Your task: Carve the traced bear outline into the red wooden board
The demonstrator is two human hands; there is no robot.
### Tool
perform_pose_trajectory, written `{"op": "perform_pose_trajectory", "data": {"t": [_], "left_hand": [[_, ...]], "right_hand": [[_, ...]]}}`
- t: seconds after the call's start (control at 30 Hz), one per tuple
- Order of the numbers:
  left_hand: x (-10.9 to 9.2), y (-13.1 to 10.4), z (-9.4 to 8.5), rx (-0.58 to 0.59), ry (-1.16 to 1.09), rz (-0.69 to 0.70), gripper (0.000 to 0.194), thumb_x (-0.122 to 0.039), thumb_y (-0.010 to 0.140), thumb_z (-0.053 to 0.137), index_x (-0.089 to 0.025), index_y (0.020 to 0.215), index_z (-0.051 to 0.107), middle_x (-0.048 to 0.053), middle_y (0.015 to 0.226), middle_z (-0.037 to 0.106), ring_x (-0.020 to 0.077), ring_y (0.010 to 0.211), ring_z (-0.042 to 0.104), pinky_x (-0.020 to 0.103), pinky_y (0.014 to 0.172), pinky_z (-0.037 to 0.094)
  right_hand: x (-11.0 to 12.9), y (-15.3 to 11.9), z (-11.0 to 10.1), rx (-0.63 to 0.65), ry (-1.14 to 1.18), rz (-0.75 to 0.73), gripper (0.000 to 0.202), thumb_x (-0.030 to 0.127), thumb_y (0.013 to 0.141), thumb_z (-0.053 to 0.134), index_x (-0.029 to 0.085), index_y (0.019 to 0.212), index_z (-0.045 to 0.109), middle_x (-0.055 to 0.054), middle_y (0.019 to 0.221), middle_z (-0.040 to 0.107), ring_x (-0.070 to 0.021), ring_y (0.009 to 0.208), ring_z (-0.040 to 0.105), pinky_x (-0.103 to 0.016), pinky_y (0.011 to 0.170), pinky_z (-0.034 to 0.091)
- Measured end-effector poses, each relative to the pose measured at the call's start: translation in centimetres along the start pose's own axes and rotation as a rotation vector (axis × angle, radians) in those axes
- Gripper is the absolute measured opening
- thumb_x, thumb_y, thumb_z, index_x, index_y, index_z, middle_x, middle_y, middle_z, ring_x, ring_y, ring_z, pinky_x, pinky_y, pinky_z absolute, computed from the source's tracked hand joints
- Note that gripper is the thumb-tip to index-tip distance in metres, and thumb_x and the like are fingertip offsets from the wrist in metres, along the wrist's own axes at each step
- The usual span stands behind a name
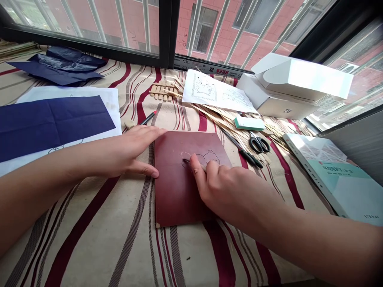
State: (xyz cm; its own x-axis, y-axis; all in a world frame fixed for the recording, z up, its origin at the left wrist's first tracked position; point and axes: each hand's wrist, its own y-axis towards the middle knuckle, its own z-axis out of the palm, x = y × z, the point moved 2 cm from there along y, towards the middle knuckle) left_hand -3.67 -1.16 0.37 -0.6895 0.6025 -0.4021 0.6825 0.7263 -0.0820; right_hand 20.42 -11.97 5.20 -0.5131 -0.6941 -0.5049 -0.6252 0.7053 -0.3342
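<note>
A square reddish-brown board [182, 199] lies flat on the striped cloth in front of me. Thin dark outlines of a drawing [211, 153] show on its upper part, with a pale cut line at the left of them. My right hand [221, 181] is closed around a carving tool [186, 160], and its dark tip meets the board by the pale line. Most of its handle is hidden in my fingers. My left hand [139, 153] is open at the board's left edge, thumb tip against the side and fingers stretched to the top left corner.
Scissors [259, 142], a black-handled knife [250, 157] and a whetstone [249, 123] lie behind on the right, among thin wooden strips. A book [338, 179] lies at right, a white box [278, 101] by the window. Dark blue sheets [56, 121] lie left.
</note>
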Motion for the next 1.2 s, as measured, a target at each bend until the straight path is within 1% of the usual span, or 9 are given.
{"op": "perform_pose_trajectory", "data": {"t": [0.13,0.2,0.33,0.43,0.53,0.7,0.9,1.1,1.2], "left_hand": [[0.0,0.0,0.0,0.002,0.002,-0.011,0.120,-0.098,0.081,0.059,-0.024,0.172,0.037,0.015,0.177,0.044,0.0423,0.165,0.035,0.053,0.134,0.035],[0.1,-0.1,-0.1,0.006,0.007,-0.021,0.120,-0.098,0.081,0.059,-0.025,0.173,0.037,0.015,0.178,0.043,0.0422,0.166,0.035,0.053,0.134,0.035],[0.2,-0.1,-0.1,0.011,0.005,-0.027,0.118,-0.095,0.082,0.061,-0.026,0.174,0.034,0.015,0.180,0.040,0.0429,0.167,0.032,0.055,0.135,0.034],[0.3,-0.1,0.0,0.019,0.001,-0.027,0.119,-0.096,0.082,0.060,-0.026,0.175,0.033,0.016,0.180,0.038,0.0430,0.168,0.030,0.057,0.135,0.033],[0.3,-0.1,-0.1,0.025,0.010,-0.026,0.122,-0.099,0.082,0.057,-0.024,0.175,0.033,0.017,0.181,0.037,0.0426,0.168,0.030,0.056,0.135,0.032],[0.1,-0.1,-0.1,0.044,0.017,-0.034,0.124,-0.100,0.081,0.057,-0.022,0.175,0.033,0.018,0.182,0.034,0.0447,0.169,0.028,0.056,0.136,0.032],[0.2,-0.1,-0.1,0.035,0.014,-0.037,0.124,-0.099,0.080,0.058,-0.023,0.175,0.033,0.017,0.182,0.034,0.0455,0.168,0.029,0.056,0.136,0.032],[0.2,-0.1,-0.1,0.031,0.010,-0.057,0.125,-0.099,0.079,0.060,-0.024,0.175,0.035,0.015,0.182,0.036,0.0457,0.168,0.030,0.055,0.136,0.033],[0.4,-0.2,0.0,0.024,-0.001,-0.069,0.125,-0.099,0.078,0.061,-0.025,0.176,0.034,0.013,0.183,0.034,0.0457,0.169,0.027,0.055,0.136,0.032]], "right_hand": [[-0.6,0.1,0.4,0.104,0.289,0.139,0.081,-0.005,0.090,0.047,0.001,0.171,0.042,-0.014,0.085,0.078,-0.0226,0.060,0.070,-0.034,0.045,0.020],[-1.6,0.1,0.6,0.140,0.467,0.189,0.078,0.001,0.093,0.051,0.004,0.170,0.044,-0.012,0.087,0.081,-0.0247,0.068,0.075,-0.033,0.048,0.026],[-3.7,-0.2,1.4,-0.042,0.667,0.250,0.050,0.022,0.111,0.045,0.017,0.158,0.061,-0.011,0.098,0.085,-0.0255,0.083,0.079,-0.032,0.061,0.038],[-4.7,-0.7,2.3,-0.099,0.633,0.283,0.044,0.027,0.113,0.046,0.021,0.152,0.066,-0.009,0.099,0.086,-0.0249,0.083,0.078,-0.032,0.063,0.035],[-4.9,-0.7,2.6,-0.099,0.537,0.199,0.040,0.025,0.112,0.048,0.022,0.144,0.071,-0.008,0.097,0.086,-0.0222,0.074,0.074,-0.032,0.059,0.026],[-5.0,-0.5,2.1,-0.099,0.437,0.118,0.044,0.019,0.107,0.051,0.024,0.145,0.072,-0.004,0.087,0.083,-0.0174,0.060,0.064,-0.032,0.052,0.015],[-5.2,-0.7,1.3,-0.078,0.367,0.092,0.046,0.019,0.105,0.052,0.022,0.146,0.072,-0.004,0.074,0.076,-0.0161,0.053,0.056,-0.032,0.051,0.014],[-5.5,-0.5,0.7,-0.009,0.318,0.056,0.046,0.018,0.104,0.057,0.023,0.148,0.071,-0.004,0.078,0.079,-0.0177,0.058,0.063,-0.030,0.051,0.016],[-5.3,-0.2,0.1,0.023,0.247,0.025,0.045,0.018,0.104,0.059,0.019,0.147,0.071,-0.005,0.072,0.077,-0.0188,0.058,0.065,-0.030,0.051,0.017]]}}
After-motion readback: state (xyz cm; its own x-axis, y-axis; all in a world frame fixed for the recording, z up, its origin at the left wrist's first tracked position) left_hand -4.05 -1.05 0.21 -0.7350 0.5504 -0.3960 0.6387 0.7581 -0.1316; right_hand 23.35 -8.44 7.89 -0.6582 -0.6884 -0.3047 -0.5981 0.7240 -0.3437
